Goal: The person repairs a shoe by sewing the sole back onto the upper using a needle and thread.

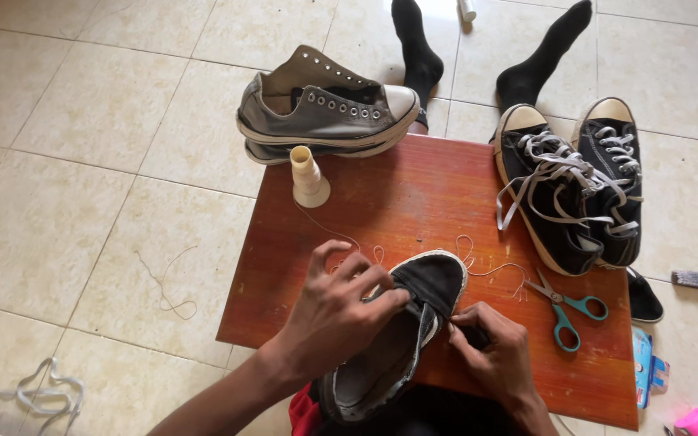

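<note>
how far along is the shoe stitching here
Done, by the look of it: the black laced pair sits finished on the table. In hand: the left hand grips a black shoe while the right hand works at its side; thread trails to the spool. Left: the grey pair has no laces.

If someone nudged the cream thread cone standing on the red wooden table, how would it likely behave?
The cream thread cone stands upright on a flared base, narrow at the top, so it would probably slide before tipping. If tipped, its tapered shape would likely roll in a curve. It looks light, and the loose thread trailing from it might tug it.
</note>
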